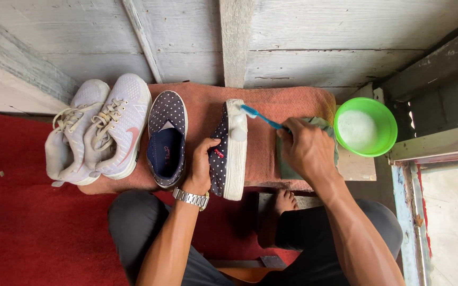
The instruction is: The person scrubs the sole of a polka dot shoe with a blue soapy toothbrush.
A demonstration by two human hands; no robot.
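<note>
My left hand [201,165], a metal watch on its wrist, grips a navy polka-dot slip-on shoe [228,153] tipped on its side, white sole facing right. My right hand [307,150] holds a blue toothbrush [261,117]; its bristles touch the foamy toe end of the white sole. The matching polka-dot shoe [167,139] lies upright just left of my left hand. All rest on an orange-brown towel [287,103].
A pair of white lace-up sneakers [99,130] sits at the towel's left end. A green bowl of soapy water [366,127] stands at the right, beside a greenish cloth [322,123] under my right hand. Red carpet [22,222] covers the floor; wooden planks run behind.
</note>
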